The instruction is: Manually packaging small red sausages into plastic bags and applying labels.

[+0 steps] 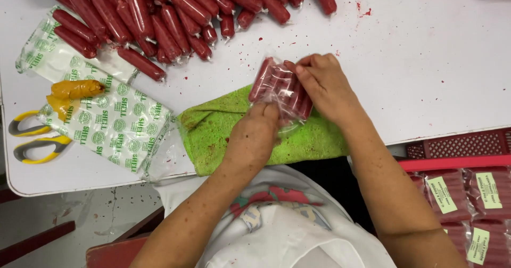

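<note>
both hands work a clear plastic bag of red sausages (281, 89) held just above the green towel (223, 132) at the near edge of the white bench (426, 60). the left hand (254, 135) grips the near end of the bag from below, its fingers closed on the plastic. the right hand (324, 84) comes over the far right side, fingers (298, 68) pinching the bag's edge and the sausage ends. several short red sticks lie side by side inside, tilted from far left to near right.

the step in hand looks like settling the sticks into the bag and squaring them up. the next move seems to call for keeping the film taut and the sticks parallel while the open end is gathered; a loose hold could let one slip out.

a heap of loose red sausages (170, 17) lies at the far left. a stack of printed plastic bags (106, 116) sits to the left, with a yellow lump (74, 89) on it and yellow-handled scissors (34, 137) beside it. labelled filled packs (463, 199) rest in a red crate (458, 153) at the near right. red flecks dot the bench.
</note>
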